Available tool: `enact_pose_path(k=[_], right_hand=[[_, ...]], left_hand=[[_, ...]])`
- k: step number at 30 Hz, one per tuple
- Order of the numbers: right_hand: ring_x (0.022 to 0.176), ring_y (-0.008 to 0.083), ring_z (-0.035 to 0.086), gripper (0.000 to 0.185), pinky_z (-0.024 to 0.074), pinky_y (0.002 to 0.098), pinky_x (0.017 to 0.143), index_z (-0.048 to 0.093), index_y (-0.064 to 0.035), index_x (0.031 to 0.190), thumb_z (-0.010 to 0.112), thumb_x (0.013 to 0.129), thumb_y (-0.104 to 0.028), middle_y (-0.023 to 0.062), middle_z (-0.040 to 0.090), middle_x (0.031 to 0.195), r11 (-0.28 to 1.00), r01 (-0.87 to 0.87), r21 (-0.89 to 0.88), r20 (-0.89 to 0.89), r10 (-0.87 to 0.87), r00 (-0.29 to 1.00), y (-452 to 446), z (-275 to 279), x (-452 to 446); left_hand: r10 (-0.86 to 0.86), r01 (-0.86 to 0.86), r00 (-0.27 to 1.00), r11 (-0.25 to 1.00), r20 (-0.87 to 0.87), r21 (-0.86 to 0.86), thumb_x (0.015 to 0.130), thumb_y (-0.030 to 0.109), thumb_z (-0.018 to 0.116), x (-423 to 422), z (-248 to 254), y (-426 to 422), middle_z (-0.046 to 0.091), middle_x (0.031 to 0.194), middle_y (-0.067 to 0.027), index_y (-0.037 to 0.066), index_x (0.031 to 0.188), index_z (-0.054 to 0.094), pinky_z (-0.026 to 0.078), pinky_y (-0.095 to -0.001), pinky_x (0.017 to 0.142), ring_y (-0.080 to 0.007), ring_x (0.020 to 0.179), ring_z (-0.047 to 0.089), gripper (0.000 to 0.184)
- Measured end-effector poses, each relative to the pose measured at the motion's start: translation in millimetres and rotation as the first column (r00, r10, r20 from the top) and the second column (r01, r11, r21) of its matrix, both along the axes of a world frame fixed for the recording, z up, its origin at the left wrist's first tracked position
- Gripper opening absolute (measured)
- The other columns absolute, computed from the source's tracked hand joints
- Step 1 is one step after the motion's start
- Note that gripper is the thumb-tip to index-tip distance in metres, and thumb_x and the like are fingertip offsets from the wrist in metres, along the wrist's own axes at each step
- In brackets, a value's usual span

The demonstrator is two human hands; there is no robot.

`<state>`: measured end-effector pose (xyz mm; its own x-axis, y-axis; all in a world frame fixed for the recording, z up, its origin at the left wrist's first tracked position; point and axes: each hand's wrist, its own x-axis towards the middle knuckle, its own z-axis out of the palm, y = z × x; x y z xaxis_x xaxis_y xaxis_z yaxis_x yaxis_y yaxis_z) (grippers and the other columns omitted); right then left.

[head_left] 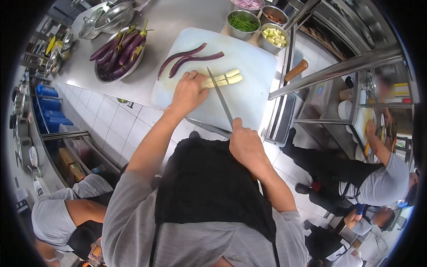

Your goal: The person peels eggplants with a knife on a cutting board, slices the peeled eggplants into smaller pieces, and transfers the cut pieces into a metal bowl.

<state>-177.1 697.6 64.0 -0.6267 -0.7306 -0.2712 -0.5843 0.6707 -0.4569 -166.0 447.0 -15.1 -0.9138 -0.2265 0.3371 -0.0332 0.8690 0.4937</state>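
The right hand [247, 144] is closed around the handle of a long, narrow, grey metal knife [222, 99]. The blade points away from the body, its middle across the pale strips. The left hand [189, 91], with a ring on one finger, has its fingers bent together and pressed down on the near-left end of two pale, cream-coloured eggplant strips [221, 81]. The strips lie side by side; a crosswise cut shows to the right of the blade.

Both hands work over a white rectangular cutting board [253, 62]. Two long, curved, purple-skinned pieces [192, 59] lie on the board, beyond the left hand.

Left of the board, a perforated round metal colander [116, 80] holds whole purple eggplants [119, 50]. Beyond the board's far right corner stand round metal bowls: one of chopped green vegetable [243, 20], one of pale cubes [274, 36], one of reddish-brown pieces [272, 16] and one of chopped pink-purple pieces [250, 3]. The supporting surface is a stainless-steel table [173, 18].
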Motion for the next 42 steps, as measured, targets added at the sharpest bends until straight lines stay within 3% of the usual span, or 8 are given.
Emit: enact_pose_path(k=[8,14,20,23,29,32,42], right_hand=[[0.068,0.0485,0.070,0.028,0.0575,0.0558,0.071,0.048,0.0121,0.109,0.054,0.084,0.004,0.0313,0.067,0.070,0.999,0.017,0.042,0.026,-0.018,0.999,-4,4,7],[0.076,0.0497,0.072,0.028,0.0579,0.0567,0.074,0.049,0.0117,0.110,0.055,0.084,0.004,0.0331,0.069,0.077,0.991,0.008,0.131,0.083,-0.019,0.996,-10,19,8],[0.084,0.0536,0.070,0.029,0.0563,0.0589,0.082,0.049,0.0095,0.112,0.056,0.084,0.004,0.0356,0.069,0.084,0.996,0.078,0.043,0.089,-0.081,0.993,-28,-20,-11],[0.084,0.0536,0.070,0.028,0.0550,0.0600,0.083,0.049,0.0097,0.111,0.056,0.084,0.004,0.0355,0.069,0.084,0.991,0.094,0.091,0.062,-0.100,0.993,-19,-24,-15],[0.075,0.0525,0.069,0.017,0.0550,0.0603,0.075,0.048,0.0066,0.104,0.054,0.088,0.003,0.0341,0.067,0.075,0.991,0.110,0.078,0.012,-0.112,0.994,1,-2,-9],[0.071,0.0525,0.068,0.014,0.0555,0.0597,0.072,0.047,0.0050,0.101,0.053,0.089,0.002,0.0332,0.066,0.071,0.998,0.064,0.011,-0.002,-0.064,0.998,2,7,-2],[0.068,0.0500,0.070,0.022,0.0567,0.0570,0.069,0.050,0.0095,0.107,0.054,0.087,0.001,0.0312,0.067,0.070,0.992,-0.121,0.043,-0.020,0.122,0.992,-9,2,-2]], left_hand=[[-0.041,0.042,0.996,0.999,0.085,-0.005,0.076,0.005,0.076,-4,8,-3,0.067,0.107,-0.0193,0.000,0.108,0.068,0.053,-0.0476,0.091,-0.0391,0.103,0.062,0.033],[-0.062,0.061,0.988,0.998,0.143,0.010,0.076,0.003,0.077,-7,12,-5,0.067,0.110,-0.0197,0.001,0.110,0.066,0.053,-0.0486,0.092,-0.0397,0.105,0.062,0.035],[-0.098,0.092,0.993,0.991,0.070,0.095,0.076,0.002,0.078,-6,3,-11,0.067,0.108,-0.0182,0.002,0.113,0.069,0.053,-0.0480,0.092,-0.0410,0.104,0.062,0.038],[-0.118,0.118,0.993,0.987,-0.006,0.109,0.076,0.007,0.081,-7,-2,-11,0.068,0.111,-0.0182,0.002,0.118,0.070,0.053,-0.0473,0.093,-0.0402,0.106,0.063,0.044],[0.036,-0.050,0.997,0.980,0.074,0.195,0.071,0.022,0.089,29,13,-29,0.068,0.113,-0.0187,-0.001,0.125,0.069,0.053,-0.0429,0.094,-0.0362,0.105,0.064,0.062],[0.105,-0.143,0.981,0.959,0.161,0.245,0.071,0.025,0.089,48,20,-30,0.068,0.110,-0.0196,-0.004,0.123,0.069,0.054,-0.0425,0.090,-0.0359,0.100,0.065,0.063],[0.114,-0.127,0.986,0.986,0.123,0.109,0.073,0.018,0.081,33,9,-8,0.068,0.102,-0.0215,-0.003,0.112,0.070,0.055,-0.0468,0.089,-0.0406,0.098,0.066,0.046]])
